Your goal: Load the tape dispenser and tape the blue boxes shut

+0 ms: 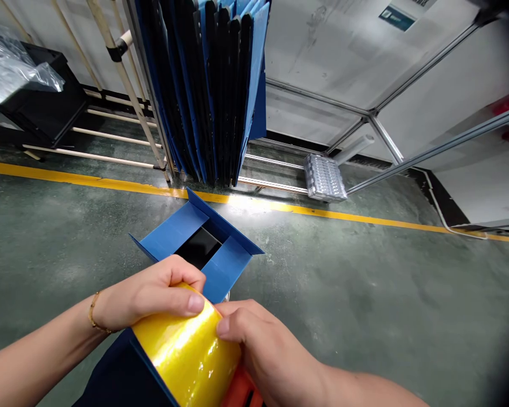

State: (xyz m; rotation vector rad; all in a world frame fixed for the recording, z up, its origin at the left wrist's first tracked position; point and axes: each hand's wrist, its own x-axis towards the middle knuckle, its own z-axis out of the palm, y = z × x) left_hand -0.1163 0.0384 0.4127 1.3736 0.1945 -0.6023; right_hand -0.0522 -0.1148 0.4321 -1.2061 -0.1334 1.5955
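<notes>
Head view: yellow tape roll (186, 350) gripped from 10 o'clock by left hand (152, 294), right hand (258, 345) fingertips pinching its edge at 2 o'clock, roll axis running 10-to-4.

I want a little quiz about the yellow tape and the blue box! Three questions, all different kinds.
1. True or false: both hands touch the tape roll.
2. Pick one. The blue box on the floor is: A) taped shut, B) open with its flaps up, C) crushed flat.
3. Fill in: the line painted on the floor is ____.

Key:
1. True. The left hand lies over the top of the roll, and the right hand pinches at its edge with the fingers.
2. B.
3. Yellow.
</notes>
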